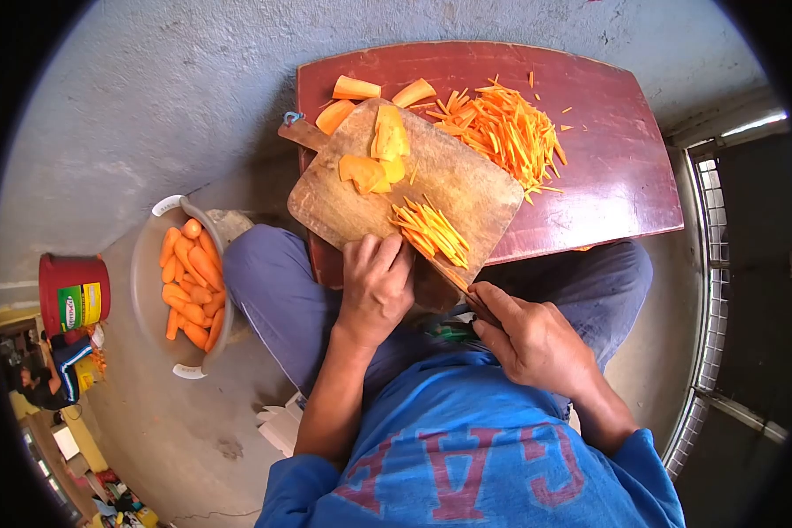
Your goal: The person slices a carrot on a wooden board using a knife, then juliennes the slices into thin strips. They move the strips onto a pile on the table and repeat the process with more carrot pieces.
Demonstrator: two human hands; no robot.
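Note:
A wooden cutting board (326, 201) lies tilted on the red table's near edge. Its near edge carries a bundle of thin carrot strips (431, 231), with flat carrot slices (389, 136) farther back. My left hand (377, 286) is closed at the board's near edge, fingertips bent beside the strips; what it holds, if anything, is hidden. My right hand (532, 339) is wrapped round the handle of a knife (438, 290), whose blade points toward my left hand. Behind the board, a heap of carrot strips (506, 132) and thick carrot pieces (357, 88) rest on the table.
The red table (616, 176) stands against a blue wall. At the left a grey tub (141, 273) holds several whole carrots (194, 290), and beyond it are a red bucket (53, 286) and another person (48, 378). A metal grille door (713, 264) is at the right.

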